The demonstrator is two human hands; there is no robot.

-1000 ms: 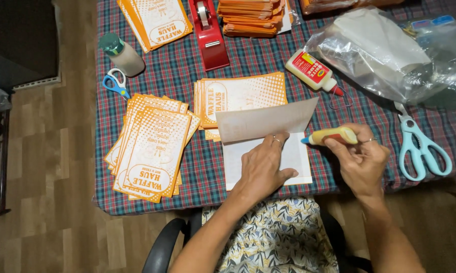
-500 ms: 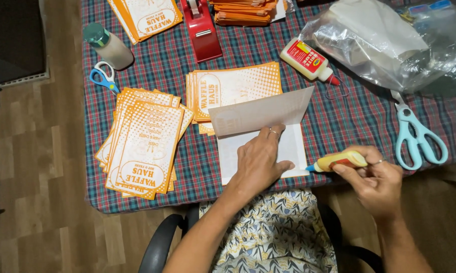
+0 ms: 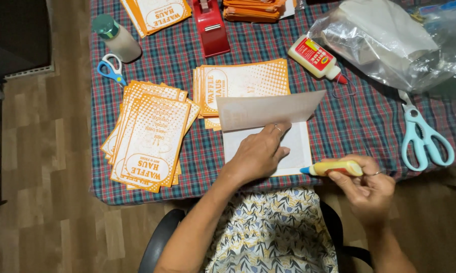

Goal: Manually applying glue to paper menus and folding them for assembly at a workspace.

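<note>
At centre frame the left hand [image 3: 261, 154] lies flat, fingers together, pressing a folded white sheet [image 3: 268, 126] onto the table [image 3: 349, 121]. Lower right, the right hand [image 3: 367, 189] has its fingers clamped on a yellow glue stick [image 3: 334, 168], tip at the sheet's corner.

Counter [image 3: 369, 119] under plaid cloth carries: fanned orange card stack [image 3: 149, 134], second stack [image 3: 243, 81], folded white sheet [image 3: 268, 131], red tape dispenser [image 3: 210, 25], glue bottle [image 3: 316, 58], two scissors (blue [image 3: 110, 68], teal [image 3: 422, 136]), plastic bag [image 3: 395, 43].
</note>
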